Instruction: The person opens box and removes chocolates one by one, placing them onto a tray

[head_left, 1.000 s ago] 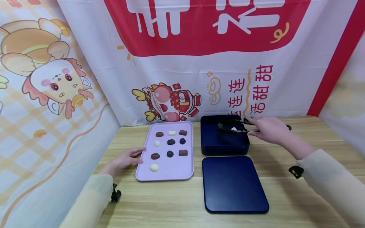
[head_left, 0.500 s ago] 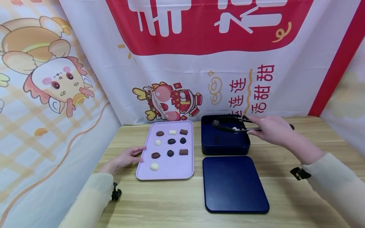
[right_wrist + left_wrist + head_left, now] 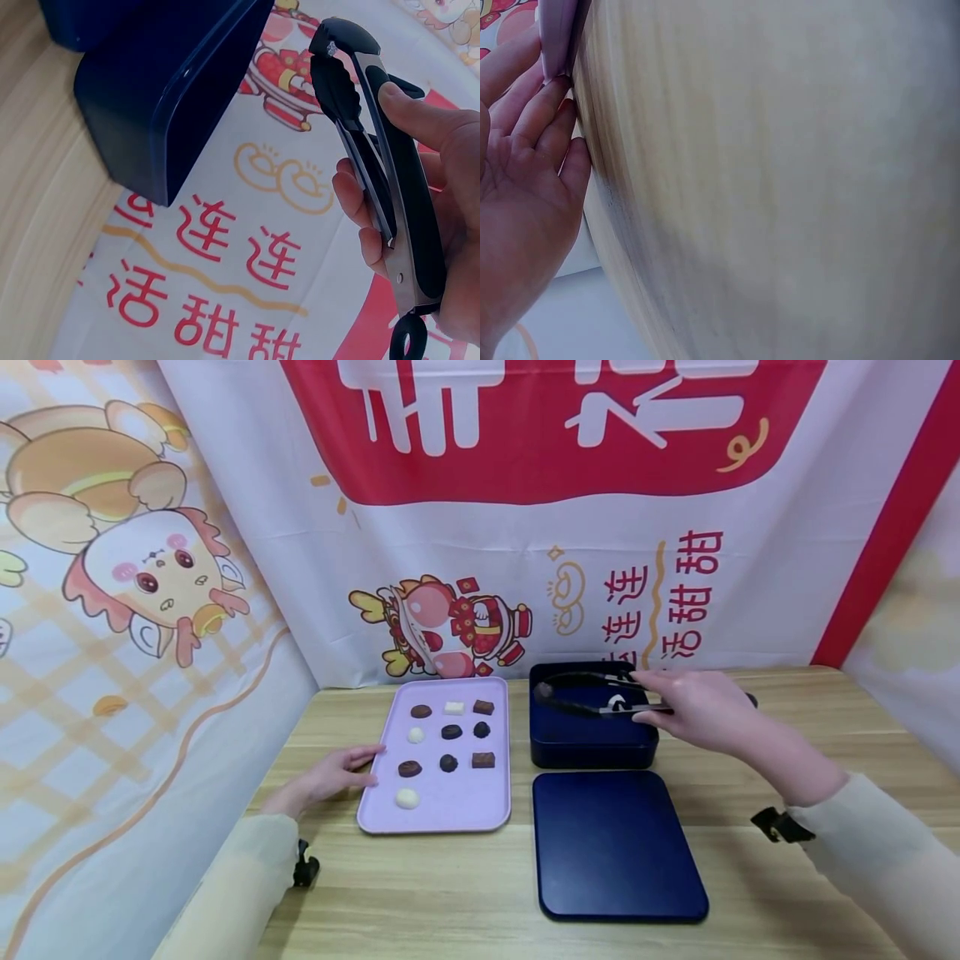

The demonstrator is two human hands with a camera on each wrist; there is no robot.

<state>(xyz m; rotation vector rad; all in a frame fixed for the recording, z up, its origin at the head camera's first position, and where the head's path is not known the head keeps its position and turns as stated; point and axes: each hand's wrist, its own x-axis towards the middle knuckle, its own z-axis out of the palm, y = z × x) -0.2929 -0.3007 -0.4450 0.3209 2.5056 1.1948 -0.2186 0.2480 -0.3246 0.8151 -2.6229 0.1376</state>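
My right hand [image 3: 705, 706] grips black-and-silver kitchen tongs [image 3: 397, 180] above the dark blue box [image 3: 592, 753]. In the head view the tongs' black tips are close together over the box's left side. A small white piece [image 3: 617, 702] shows in the box between the tongs' arms. My left hand [image 3: 337, 774] touches the left rim of the lilac tray [image 3: 465, 810], its fingertips [image 3: 547, 94] right at the edge in the left wrist view. On the tray lie several chocolates, among them a white dome [image 3: 407, 798], a brown square [image 3: 483, 761] and a dark round one [image 3: 448, 763].
A flat dark blue lid [image 3: 618, 843] lies on the wooden table [image 3: 435, 893] in front of the box. Behind the box and tray hangs a printed cloth [image 3: 442, 547], red and white. Another patterned cloth [image 3: 247, 610] borders the table on the left.
My right hand has carried the tongs leftward and up, from the middle of the box to its left side. My left hand stays at the tray's rim, and the chocolates have not moved.
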